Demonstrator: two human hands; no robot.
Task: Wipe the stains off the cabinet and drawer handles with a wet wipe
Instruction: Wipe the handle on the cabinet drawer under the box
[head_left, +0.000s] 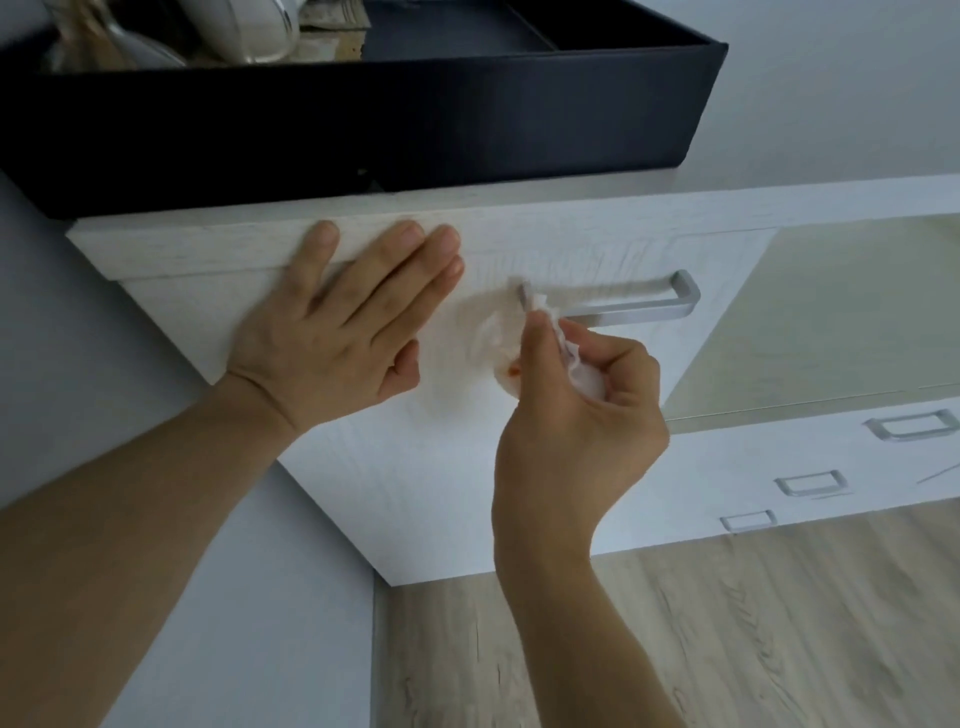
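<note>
Bracing the white wood-grain cabinet, the left hand lies flat on its drawer front, fingers straight. One long brushed-metal bar handle gets the attention now: the right hand pinches a crumpled white wet wipe against the handle's left end. An orange smear shows just below, so I'd judge this handle only partly done. Three small square metal pulls on the lower drawers look untouched. One black fabric box sits on top.

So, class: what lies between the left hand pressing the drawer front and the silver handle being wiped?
In the head view, only bare drawer front separates the left hand from the handle.
</note>
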